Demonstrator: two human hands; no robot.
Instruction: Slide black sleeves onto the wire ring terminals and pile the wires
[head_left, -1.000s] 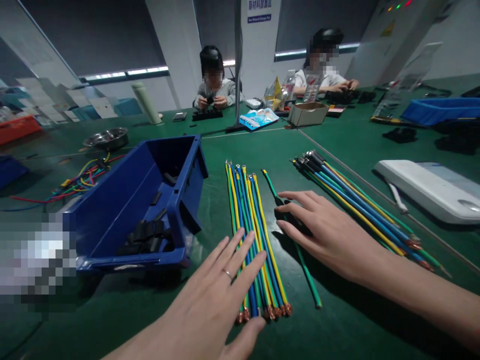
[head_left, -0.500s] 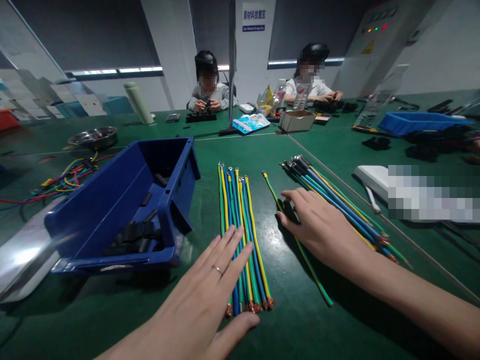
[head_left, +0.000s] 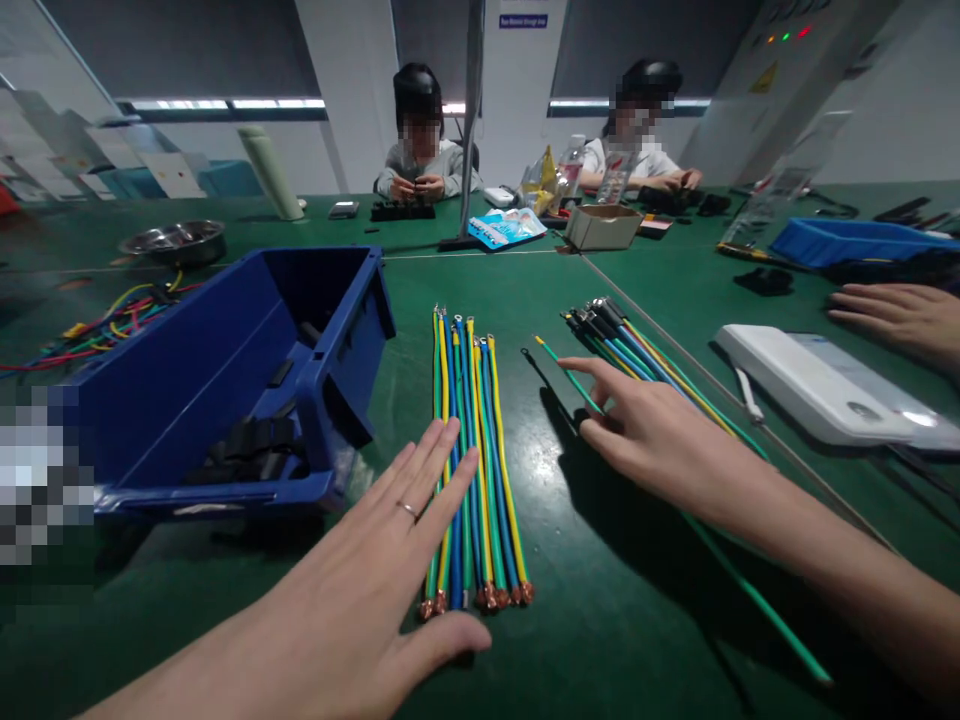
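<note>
My left hand (head_left: 390, 550) lies flat with its fingers stretched over the left side of a row of cables (head_left: 501, 500). These are green, yellow and blue, with metal lugs at the far ends and bare copper at the near ends. My right hand (head_left: 645, 425) is closed on a single green cable (head_left: 757, 600), its yellow-tipped far end sticking out past my fingers. This cable is raised, with its shadow apart from it on the table. Behind my right hand lies a second bundle of cables (head_left: 637, 350), with black sleeves at the far ends.
A blue bin (head_left: 180, 370) holding black sleeve pieces stands left. Tangled wires (head_left: 120, 325) and a metal bowl (head_left: 176, 243) are beyond it. At right are a white device (head_left: 802, 385) and another person's hand (head_left: 900, 315). Two people sit across the table.
My right hand has taken hold of the single cable and lifted it off the table. My left hand has shifted slightly left. Another person's hand now shows at the right.
</note>
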